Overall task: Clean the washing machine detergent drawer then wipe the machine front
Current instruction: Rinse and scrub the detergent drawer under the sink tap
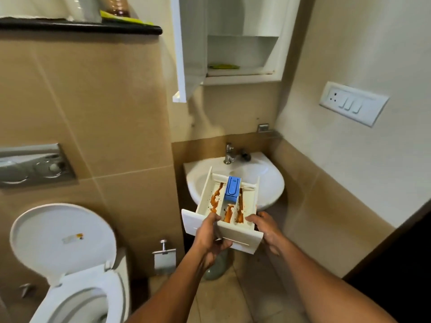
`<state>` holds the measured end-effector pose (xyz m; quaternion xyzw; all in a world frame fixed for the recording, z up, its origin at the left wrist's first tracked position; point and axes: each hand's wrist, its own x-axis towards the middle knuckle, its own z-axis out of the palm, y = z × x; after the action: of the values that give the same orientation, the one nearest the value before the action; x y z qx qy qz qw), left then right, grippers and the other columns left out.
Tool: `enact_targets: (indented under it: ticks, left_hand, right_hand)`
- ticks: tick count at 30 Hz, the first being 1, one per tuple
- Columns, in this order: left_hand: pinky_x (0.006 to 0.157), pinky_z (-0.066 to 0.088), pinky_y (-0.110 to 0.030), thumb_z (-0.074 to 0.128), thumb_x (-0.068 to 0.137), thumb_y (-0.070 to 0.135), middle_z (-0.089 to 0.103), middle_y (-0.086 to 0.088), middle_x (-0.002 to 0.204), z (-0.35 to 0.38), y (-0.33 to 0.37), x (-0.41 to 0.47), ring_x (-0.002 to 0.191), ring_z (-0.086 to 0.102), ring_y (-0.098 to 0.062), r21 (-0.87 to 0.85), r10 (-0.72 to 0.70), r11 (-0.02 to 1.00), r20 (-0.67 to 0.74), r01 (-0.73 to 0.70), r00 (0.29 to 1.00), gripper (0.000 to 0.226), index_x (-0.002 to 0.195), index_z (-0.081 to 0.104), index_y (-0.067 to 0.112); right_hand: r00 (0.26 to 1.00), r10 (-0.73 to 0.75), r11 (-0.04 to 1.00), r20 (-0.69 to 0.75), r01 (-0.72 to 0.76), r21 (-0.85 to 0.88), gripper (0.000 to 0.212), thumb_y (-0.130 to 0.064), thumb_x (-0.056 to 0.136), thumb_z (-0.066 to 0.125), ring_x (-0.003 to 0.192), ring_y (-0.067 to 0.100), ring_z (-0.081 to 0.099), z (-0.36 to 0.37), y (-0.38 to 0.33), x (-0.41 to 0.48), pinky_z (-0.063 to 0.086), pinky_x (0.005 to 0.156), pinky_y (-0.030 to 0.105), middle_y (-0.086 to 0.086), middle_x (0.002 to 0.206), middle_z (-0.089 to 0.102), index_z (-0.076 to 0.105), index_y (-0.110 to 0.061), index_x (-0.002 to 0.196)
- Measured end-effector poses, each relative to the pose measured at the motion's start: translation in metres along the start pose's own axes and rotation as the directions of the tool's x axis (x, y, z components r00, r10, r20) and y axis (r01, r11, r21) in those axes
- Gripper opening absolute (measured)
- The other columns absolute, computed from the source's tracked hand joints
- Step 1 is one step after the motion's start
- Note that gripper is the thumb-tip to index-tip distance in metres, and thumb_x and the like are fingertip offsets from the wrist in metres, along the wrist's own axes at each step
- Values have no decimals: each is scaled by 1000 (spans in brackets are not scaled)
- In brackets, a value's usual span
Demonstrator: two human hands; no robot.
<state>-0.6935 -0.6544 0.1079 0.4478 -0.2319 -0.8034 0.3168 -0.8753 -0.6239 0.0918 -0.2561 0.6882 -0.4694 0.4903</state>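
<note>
I hold a white detergent drawer (pixel 203 201) level in front of me, its far end over a white corner sink (pixel 268 180). Orange-brown residue streaks its compartments, and a blue insert (pixel 232 188) sits in the middle channel. My left hand (pixel 207 236) grips the drawer's front panel at the left, thumb over the rim. My right hand (pixel 265 229) holds the right front corner. The washing machine is not in view.
A chrome tap (pixel 229 153) stands at the back of the sink. A toilet (pixel 70 264) with its lid raised is at the lower left. An open white wall cabinet (pixel 233 43) hangs above the sink. A switch plate (pixel 352 103) is on the right wall.
</note>
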Motion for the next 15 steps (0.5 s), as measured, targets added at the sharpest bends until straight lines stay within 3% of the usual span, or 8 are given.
enact_targets:
  ticks: [5,9,12,15]
  left_hand:
    - [74,60,-47,56,88,29,64,-22,110,27,33,78,98,67,-35,182,-59,981,-22,62,998,33,117,53,13]
    - [72,59,-44,53,89,37,61,-21,107,53,60,152,94,65,-35,340,-49,935,-153,99,987,35,112,52,10]
    - [75,61,-45,57,80,46,62,-24,115,71,78,205,100,66,-38,386,-54,910,-259,154,964,55,118,54,7]
    - [78,57,-43,56,83,49,64,-20,111,82,96,239,100,64,-38,415,-64,885,-338,209,939,55,117,55,6]
  right_hand:
    - [999,17,1000,33,-16,-20,27,-31,89,68,99,23,72,-31,-13,80,54,94,51,1,99,78,66,-20,113]
    - [998,35,999,45,-35,6,29,-36,90,67,96,28,73,-62,-26,150,57,73,37,5,97,78,70,-15,111]
    - [993,84,996,78,-83,-17,39,-48,87,66,82,25,73,-91,-37,202,50,62,28,8,96,77,71,-17,109]
    - [988,153,988,0,-153,8,49,-59,86,61,71,22,69,-115,-53,250,44,56,25,12,90,76,72,-13,99]
